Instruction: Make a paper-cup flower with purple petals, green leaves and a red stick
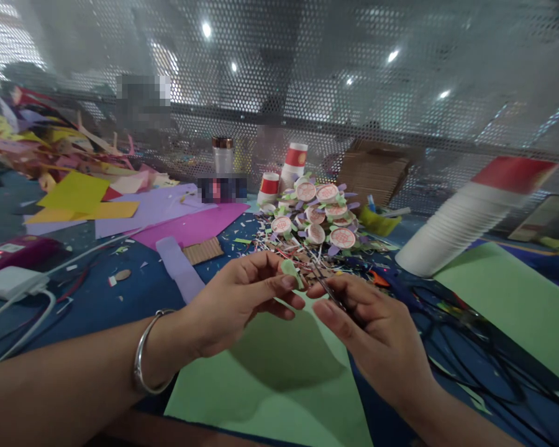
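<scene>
Two hands: near each other at the centre of the frame, not plainly touching.
Left hand [246, 292]: thumb and fingers pinched on a small green paper piece [289, 270], at mid-frame.
Right hand [382, 335]: curled around a slim dark metal tool [330, 292], perhaps scissors; whether its tip meets the paper, I cannot tell.
Slip risk: the left fingertips sit close to that tip, so a jerk could nick skin or tear the paper.
Green sheet [261, 403]: lower centre, beneath both hands on the blue counter [135, 298]; a dragging wrist might crease it.
Scraps [302, 251]: just beyond the hands; a dropped piece could get lost among them.
Disc heap [315, 215]: above centre, red-printed discs with green and purple tabs; a knock could spill it.
Cup stack [447, 230]: right of frame, looking tilted; a bump might topple it.
Black cables [487, 344]: lower right, looped; they could snag the right wrist.
</scene>
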`<control>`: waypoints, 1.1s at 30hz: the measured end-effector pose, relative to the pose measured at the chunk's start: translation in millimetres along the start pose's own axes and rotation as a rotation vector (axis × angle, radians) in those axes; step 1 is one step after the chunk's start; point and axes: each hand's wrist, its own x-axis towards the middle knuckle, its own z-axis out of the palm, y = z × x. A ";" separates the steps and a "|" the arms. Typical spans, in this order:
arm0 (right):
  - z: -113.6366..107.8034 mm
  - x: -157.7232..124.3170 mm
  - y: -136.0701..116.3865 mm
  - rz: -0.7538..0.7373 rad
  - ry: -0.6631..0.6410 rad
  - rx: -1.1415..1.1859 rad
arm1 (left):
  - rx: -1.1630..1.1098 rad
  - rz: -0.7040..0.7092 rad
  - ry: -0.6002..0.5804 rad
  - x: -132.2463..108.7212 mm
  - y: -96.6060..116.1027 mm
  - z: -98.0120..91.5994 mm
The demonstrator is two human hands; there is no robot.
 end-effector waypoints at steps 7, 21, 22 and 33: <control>4.6 -2.5 6.9 0.254 -0.084 0.390 | -0.046 -0.011 -0.054 2.9 2.7 -3.4; -1.3 2.4 0.0 0.177 0.054 0.175 | 0.685 0.351 0.017 -4.8 2.5 -4.5; -1.2 2.8 -0.1 0.145 0.067 0.138 | 0.730 0.356 0.002 -5.5 2.5 -4.6; -0.7 1.7 2.3 0.014 0.045 -0.057 | 0.489 0.086 -0.101 -2.0 3.6 -2.9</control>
